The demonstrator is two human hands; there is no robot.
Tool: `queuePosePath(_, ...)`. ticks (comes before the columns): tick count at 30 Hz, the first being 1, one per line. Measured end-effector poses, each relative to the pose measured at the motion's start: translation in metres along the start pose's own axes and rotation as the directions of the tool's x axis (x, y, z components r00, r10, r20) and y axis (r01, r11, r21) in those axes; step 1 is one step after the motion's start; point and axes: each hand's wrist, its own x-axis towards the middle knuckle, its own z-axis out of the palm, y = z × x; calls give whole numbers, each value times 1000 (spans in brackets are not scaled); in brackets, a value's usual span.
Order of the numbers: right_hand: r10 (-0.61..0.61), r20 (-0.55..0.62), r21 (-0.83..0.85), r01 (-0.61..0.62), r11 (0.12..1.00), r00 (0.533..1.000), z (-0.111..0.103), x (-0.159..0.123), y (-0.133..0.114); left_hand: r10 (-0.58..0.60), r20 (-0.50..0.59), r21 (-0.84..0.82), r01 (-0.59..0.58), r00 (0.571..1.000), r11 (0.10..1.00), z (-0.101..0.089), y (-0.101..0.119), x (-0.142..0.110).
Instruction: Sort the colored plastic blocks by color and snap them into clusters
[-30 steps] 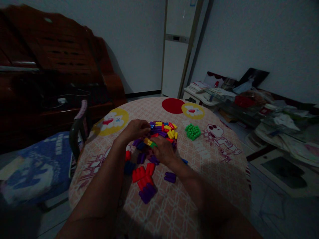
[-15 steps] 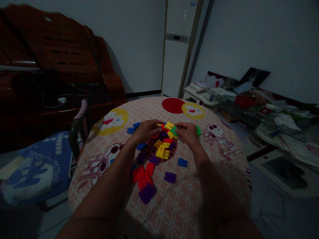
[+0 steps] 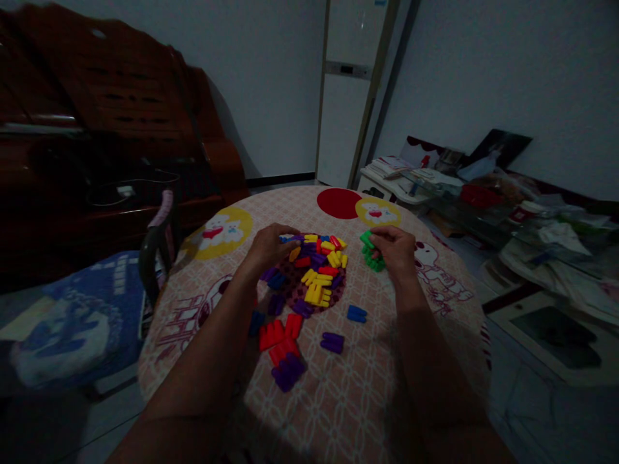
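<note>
A heap of small plastic blocks (image 3: 316, 274) in yellow, red, purple and blue lies mid-table on a round table (image 3: 387, 361) with a patterned pink cloth. My left hand (image 3: 267, 246) rests curled on the heap's left edge, touching blue and purple pieces. My right hand (image 3: 394, 248) is over a cluster of green blocks (image 3: 371, 259) to the heap's right, its fingers pinched on a green block (image 3: 366, 238). Nearer me lie red blocks (image 3: 278, 336), purple blocks (image 3: 287, 372) and loose blue and purple pieces.
A dark chair (image 3: 157, 248) stands at the table's left, with a blue blanket (image 3: 68, 322) beyond it. A dark wooden sofa (image 3: 97, 129) fills the left wall. A white standing unit (image 3: 345, 96) is in the corner. Cluttered low tables (image 3: 483, 193) line the right.
My right hand has moved from the middle of the heap out to the right, onto the green cluster, carrying a green piece. My left hand has stayed at the heap's left edge.
</note>
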Motion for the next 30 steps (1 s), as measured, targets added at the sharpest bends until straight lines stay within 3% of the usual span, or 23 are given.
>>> queuePosePath(3, -50, -113, -39, 46, 998, 992, -18, 8, 5, 6, -17, 96, -5, 1000, 995, 6, 5, 0)
queuePosePath(5, -87, -107, -122, 74, 990, 990, -25, 11, 8, 27, 15, 88, -28, 1000, 996, 12, 11, -1)
queuePosePath(7, -138, -37, -266, 124, 956, 990, -26, 14, 10, 43, 35, 82, -46, 998, 996, 15, 15, -2)
queuePosePath(10, -182, 149, -508, 233, 829, 972, -17, 20, 9, 50, 39, 71, -52, 998, 996, 16, 16, -3)
queuePosePath(14, -94, 312, -742, 304, 598, 946, 3, 34, 9, 37, 13, 59, -37, 999, 998, 14, 14, -3)
queuePosePath(17, -56, 340, -811, 323, 487, 939, 16, 42, 15, 22, 18, 46, -22, 1000, 999, 15, 14, -3)
queuePosePath(21, -91, 381, -818, 381, 432, 920, 25, 47, 25, 23, 28, 20, -24, 999, 1000, 16, 16, -3)
queuePosePath(23, -133, 351, -805, 371, 464, 927, 21, 47, 26, 18, 28, 1, -18, 999, 1000, 16, 17, -3)
queuePosePath(25, -198, 248, -776, 317, 546, 948, 10, 46, 25, 11, 49, -50, -9, 999, 999, 16, 19, -4)
queuePosePath(27, -286, 74, -730, 247, 637, 955, -7, 44, 25, 20, 95, -119, -8, 995, 993, 17, 23, -6)
queuePosePath(30, -368, -212, -664, 143, 734, 905, -38, 41, 35, 72, 170, -193, -39, 983, 981, 26, 36, -6)
